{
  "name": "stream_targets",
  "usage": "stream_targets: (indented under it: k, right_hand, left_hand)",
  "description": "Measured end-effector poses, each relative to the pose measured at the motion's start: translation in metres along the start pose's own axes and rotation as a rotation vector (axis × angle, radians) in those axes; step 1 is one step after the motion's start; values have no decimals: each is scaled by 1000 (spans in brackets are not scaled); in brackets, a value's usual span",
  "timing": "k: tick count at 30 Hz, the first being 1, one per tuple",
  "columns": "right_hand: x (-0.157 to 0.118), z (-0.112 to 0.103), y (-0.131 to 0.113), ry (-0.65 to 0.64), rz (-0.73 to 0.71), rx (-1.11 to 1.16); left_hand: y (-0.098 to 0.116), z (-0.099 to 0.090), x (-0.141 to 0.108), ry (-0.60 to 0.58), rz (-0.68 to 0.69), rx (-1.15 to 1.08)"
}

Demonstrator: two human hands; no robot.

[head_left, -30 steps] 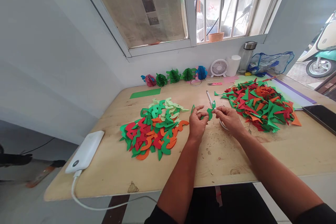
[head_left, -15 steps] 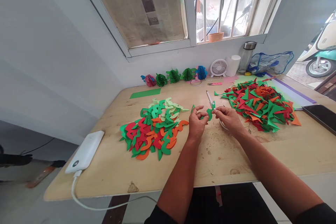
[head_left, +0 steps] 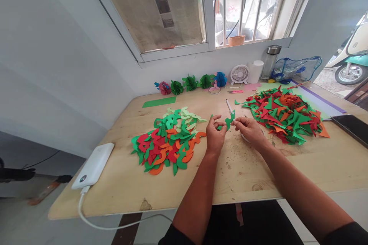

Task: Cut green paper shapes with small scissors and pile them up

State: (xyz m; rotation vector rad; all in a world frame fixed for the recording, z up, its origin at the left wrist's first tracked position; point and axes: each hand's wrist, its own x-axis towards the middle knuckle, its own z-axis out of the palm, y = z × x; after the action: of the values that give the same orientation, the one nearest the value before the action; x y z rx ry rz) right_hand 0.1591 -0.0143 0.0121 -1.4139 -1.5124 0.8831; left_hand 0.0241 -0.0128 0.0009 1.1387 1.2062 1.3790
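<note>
A curved green paper cutout (head_left: 229,122) is pinched between the thumb and fingers of my left hand (head_left: 215,134), above the middle of the table. Close to the cutout's right edge, my right hand (head_left: 249,130) has its thumb and fingertips pressed together. Something small and whitish shows at those fingertips, too small to name. A pale ring-shaped thing (head_left: 244,138) lies partly hidden under my right hand. Just beyond the hands rests a white pen (head_left: 228,105). Left of my left hand spreads a pile of curved paper cutouts (head_left: 169,141) in green, red, orange and pale green.
To the right lies a heap of pointed paper scraps (head_left: 287,115), with a black phone (head_left: 352,126) beyond it. Folded paper figures (head_left: 190,83), a small fan (head_left: 239,74) and a glass bottle (head_left: 270,63) line the wall. A white power bank (head_left: 93,165) sits at the left edge.
The green cutout has tilted slightly between my hands, and my right fingertips have shifted a little. The piles have not moved.
</note>
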Motion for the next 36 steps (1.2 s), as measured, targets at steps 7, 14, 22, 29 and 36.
stream_targets:
  k: [7, 14, 22, 29, 36]
  right_hand:
    - [-1, 2, 1, -120, -73, -17]
    - [-2, 6, 1, -201, -44, 17]
    - [-1, 5, 6, -234, -28, -23]
    - [0, 4, 9, -248, -53, -57]
    - [2, 5, 14, -246, -87, -128]
  left_hand:
    - [-5, -1, 0, 12, 59, 67]
    - [-4, 0, -2, 6, 88, 87]
    - [-3, -1, -2, -20, 113, 116]
    - [-3, -1, -2, -33, 104, 97]
    - [-2, -1, -4, -36, 116, 117]
